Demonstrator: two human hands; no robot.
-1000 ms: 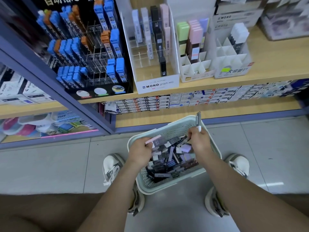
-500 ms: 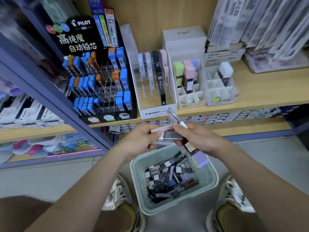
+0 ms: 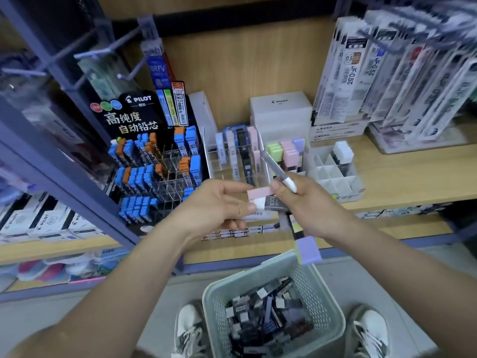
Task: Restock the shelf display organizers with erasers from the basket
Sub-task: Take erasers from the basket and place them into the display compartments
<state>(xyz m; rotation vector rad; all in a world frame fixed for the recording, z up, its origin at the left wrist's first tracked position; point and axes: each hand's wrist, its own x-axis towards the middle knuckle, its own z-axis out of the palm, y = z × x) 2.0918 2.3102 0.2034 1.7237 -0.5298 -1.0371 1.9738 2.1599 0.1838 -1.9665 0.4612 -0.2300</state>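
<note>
**Two erasers held between both hands above the basket**

The left hand (image 3: 214,205) pinched two erasers between thumb and fingers. One was a plain pink eraser (image 3: 258,194); just under it, touching it, was a dark-sleeved eraser (image 3: 271,204) with a white end that stuck out of its sleeve. The right hand (image 3: 309,208) was closed around a slim grey stick (image 3: 277,170) with a white tip, and its thumb pressed on the right end of the pink eraser. Both erasers were in front of the shelf (image 3: 413,177), near the white organizers (image 3: 333,177), and well above the basket (image 3: 219,321) on the floor, which held many loose erasers (image 3: 265,313).

The right ends of both erasers were covered by the right hand. The print on the dark sleeve was too blurred to read. A lilac eraser (image 3: 308,250) showed under the right wrist, over the basket rim; I cannot tell if any finger held it.

The long axis of both erasers ran left to right between the hands, and the white end pointed to the left hand. The stick pointed up and to the left.
</note>
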